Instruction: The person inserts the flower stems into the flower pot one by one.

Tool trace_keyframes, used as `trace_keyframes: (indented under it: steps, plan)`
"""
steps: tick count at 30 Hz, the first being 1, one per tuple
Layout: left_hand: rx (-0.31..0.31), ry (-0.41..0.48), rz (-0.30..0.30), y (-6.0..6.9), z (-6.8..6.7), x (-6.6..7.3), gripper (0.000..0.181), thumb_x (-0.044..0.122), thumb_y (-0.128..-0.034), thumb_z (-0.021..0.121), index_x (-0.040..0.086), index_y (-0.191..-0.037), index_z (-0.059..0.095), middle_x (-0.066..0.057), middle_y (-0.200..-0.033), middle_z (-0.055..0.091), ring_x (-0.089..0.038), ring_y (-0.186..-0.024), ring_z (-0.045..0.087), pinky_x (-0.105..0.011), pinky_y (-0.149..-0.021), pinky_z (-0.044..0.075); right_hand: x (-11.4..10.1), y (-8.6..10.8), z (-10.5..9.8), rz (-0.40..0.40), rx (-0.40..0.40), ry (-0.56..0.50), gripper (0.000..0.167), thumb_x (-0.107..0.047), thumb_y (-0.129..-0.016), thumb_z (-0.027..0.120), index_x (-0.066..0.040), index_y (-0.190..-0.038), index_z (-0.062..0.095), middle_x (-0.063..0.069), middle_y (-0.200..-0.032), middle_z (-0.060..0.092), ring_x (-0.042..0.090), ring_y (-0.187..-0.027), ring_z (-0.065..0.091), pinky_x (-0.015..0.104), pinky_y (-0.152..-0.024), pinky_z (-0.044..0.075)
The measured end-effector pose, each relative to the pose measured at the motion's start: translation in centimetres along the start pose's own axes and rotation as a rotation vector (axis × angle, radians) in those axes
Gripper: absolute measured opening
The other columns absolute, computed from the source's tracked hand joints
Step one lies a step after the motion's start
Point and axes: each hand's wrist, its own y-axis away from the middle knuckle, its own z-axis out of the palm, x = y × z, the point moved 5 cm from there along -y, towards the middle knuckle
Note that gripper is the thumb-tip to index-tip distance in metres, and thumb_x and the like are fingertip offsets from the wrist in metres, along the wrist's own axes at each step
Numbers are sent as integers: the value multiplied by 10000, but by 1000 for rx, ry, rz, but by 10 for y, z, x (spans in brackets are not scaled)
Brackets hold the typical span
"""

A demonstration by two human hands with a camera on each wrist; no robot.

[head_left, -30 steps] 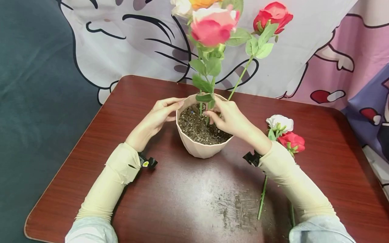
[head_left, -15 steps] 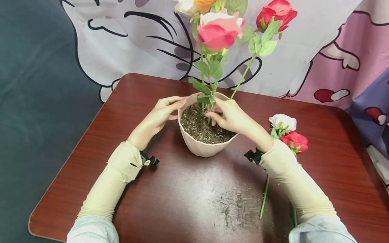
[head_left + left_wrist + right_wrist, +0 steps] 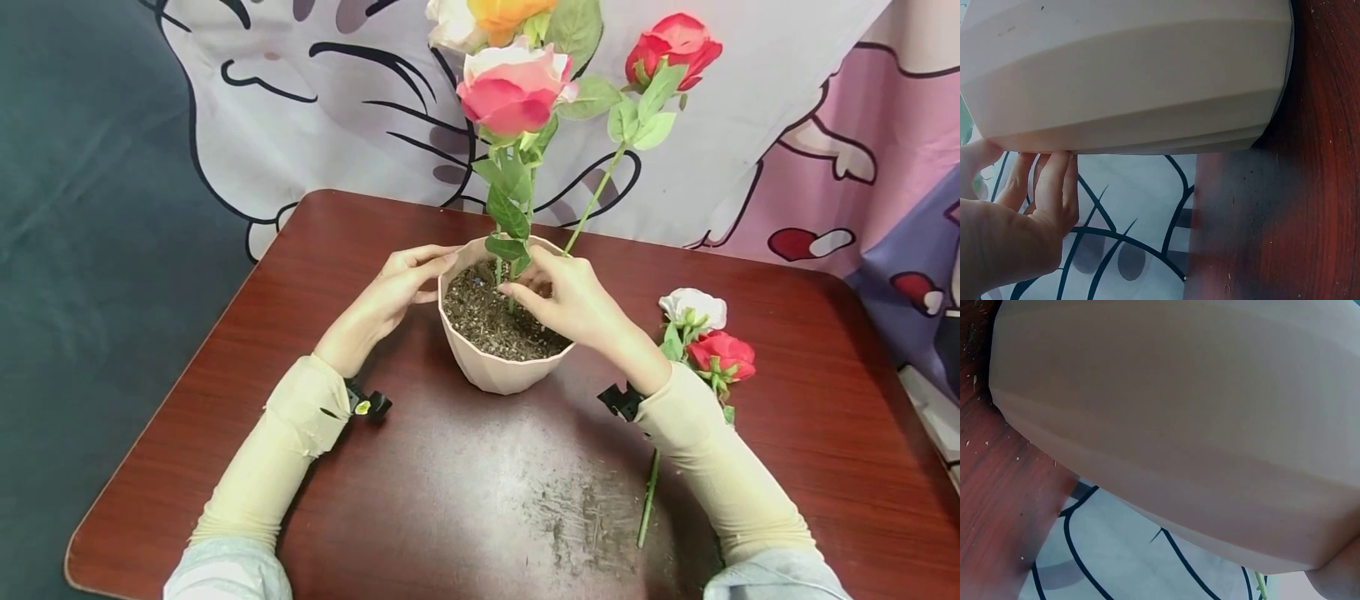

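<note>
In the head view, a cream faceted pot [image 3: 504, 371] holds dark soil [image 3: 491, 325] and several upright roses. My left hand [image 3: 386, 296] grips its left rim, thumb on the edge; the left wrist view shows this hand [image 3: 1029, 219] with fingertips against the outer wall [image 3: 1147, 81]. Over the soil, my right hand [image 3: 581, 304] has thumb and index at the low stem of the pink-and-white rose [image 3: 513, 87], pinching it; its other fingers are mostly hidden. In the right wrist view, only part of that hand [image 3: 1341, 575] shows at the rim.
A red rose [image 3: 675, 50] leans right from behind the right hand. Loose on the table [image 3: 375, 517], beside the right forearm, lie a white rose [image 3: 693, 308] and another red one [image 3: 722, 354]. A printed cloth [image 3: 337, 117] hangs behind the table's far edge.
The pink-and-white bloom has swung left, its stem leaning a little differently. Right thumb and index look farther apart than before. The left hand keeps its place on the rim.
</note>
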Motion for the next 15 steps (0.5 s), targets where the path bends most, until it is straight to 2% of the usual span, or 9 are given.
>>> trace_keyframes:
  steps: [5,10,15]
  plan:
    - [1,-2,5,-1,0,-1,400,221,-930,571,44,-1288,546,-43,-1288,506,-166,-1132,488,-444,-946,446,1,2,-4,12,76,-1,223,-160,-824,725,-33,-962,604,29,-762,682,130,-674,660,273,-624,520]
    - [3,-6,7,-1,0,-2,379,221,-928,573,55,-1269,567,-40,-1292,510,-178,-1147,482,-451,-948,440,0,10,-12,9,142,-47,181,-108,-804,738,-18,-871,596,38,-739,667,112,-649,642,215,-562,479]
    - [-1,-23,2,1,-2,0,398,233,-929,575,59,-1286,551,-33,-1298,502,-169,-1154,470,-440,-946,433,-1,23,-30,38,171,-97,166,-63,-805,727,-29,-909,602,2,-729,677,55,-640,605,171,-494,402]
